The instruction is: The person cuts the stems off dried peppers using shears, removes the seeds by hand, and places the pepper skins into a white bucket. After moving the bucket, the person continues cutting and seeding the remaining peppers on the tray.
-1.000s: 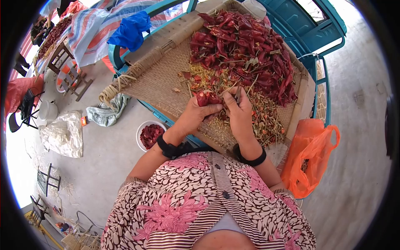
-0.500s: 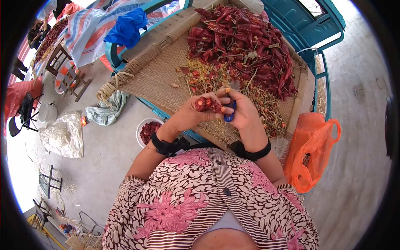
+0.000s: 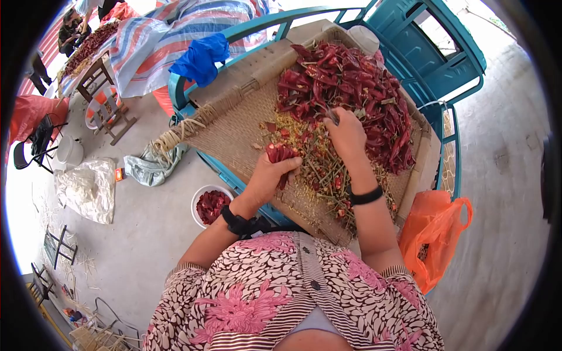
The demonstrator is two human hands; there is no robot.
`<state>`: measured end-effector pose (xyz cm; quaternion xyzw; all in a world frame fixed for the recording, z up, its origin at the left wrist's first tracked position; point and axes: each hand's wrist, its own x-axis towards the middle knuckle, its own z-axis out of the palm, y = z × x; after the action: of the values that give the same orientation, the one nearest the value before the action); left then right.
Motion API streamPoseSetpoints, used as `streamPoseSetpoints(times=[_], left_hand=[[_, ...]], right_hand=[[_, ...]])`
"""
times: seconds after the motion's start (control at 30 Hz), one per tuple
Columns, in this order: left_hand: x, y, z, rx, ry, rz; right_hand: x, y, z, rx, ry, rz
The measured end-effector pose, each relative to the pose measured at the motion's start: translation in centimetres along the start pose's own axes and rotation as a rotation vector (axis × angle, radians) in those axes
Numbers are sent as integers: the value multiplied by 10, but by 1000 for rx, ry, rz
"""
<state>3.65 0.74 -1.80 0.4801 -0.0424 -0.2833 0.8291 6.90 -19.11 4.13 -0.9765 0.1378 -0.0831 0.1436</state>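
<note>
My left hand (image 3: 270, 180) is closed around a bunch of dried red chilli peppers (image 3: 280, 153), their cut ends facing up, over the near left part of the woven mat (image 3: 225, 126). My right hand (image 3: 349, 139) reaches to the near edge of the large chilli heap (image 3: 345, 76). From its closed fingers sticks the grey metal end of the scissors (image 3: 333, 116); their blue handle is hidden in the palm. Cut stems (image 3: 328, 178) and yellow seeds (image 3: 290, 126) lie spread on the mat between and below my hands.
A white bowl of chillies (image 3: 194, 206) stands on the floor at left. An orange plastic bag (image 3: 436, 228) hangs at the right side of the teal cart (image 3: 410, 52). A blue bag (image 3: 203, 58) is on the rail. Another person (image 3: 71, 32) is at the far left.
My right hand has moved away from my left, forward to the chilli heap, with the scissors. My left hand keeps its bunch of chillies. The view has tilted upward slightly.
</note>
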Motion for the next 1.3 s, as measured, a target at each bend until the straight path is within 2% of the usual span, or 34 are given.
streamPoseSetpoints(times=[0.2,0.3,0.43,0.47,0.57,0.6,0.73,0.83,0.87,0.97,1.0,1.1,1.2,1.3], left_hand=[[-4,-6,3,252,23,128],[-4,-7,1,234,18,119],[-5,-6,4,88,32,148],[-4,-3,6,59,42,152],[8,-10,0,-2,39,150],[10,-12,-1,-16,31,142],[10,-14,4,-194,173,169],[12,-18,1,-230,207,220],[14,-20,-1,-248,202,240],[13,-18,-4,-284,202,226],[13,-18,-5,-296,199,231],[12,-17,-6,-308,194,239],[11,-18,-7,-290,212,227],[13,-20,-7,-279,215,225]], right_hand=[[53,-6,48,-59,167,54],[57,-7,42,-53,80,105],[26,-7,21,93,241,-27],[23,5,25,219,248,-103],[-10,-4,6,291,-8,82],[-13,2,12,184,-14,40],[-23,10,29,184,56,-13],[-27,4,32,274,-67,-6],[-30,-1,32,266,-48,-21],[-31,-15,27,152,-100,-45],[-29,-19,27,96,-176,16],[-28,-15,32,80,-172,39],[-32,-7,23,329,-105,58],[-45,-4,10,755,-133,27]])
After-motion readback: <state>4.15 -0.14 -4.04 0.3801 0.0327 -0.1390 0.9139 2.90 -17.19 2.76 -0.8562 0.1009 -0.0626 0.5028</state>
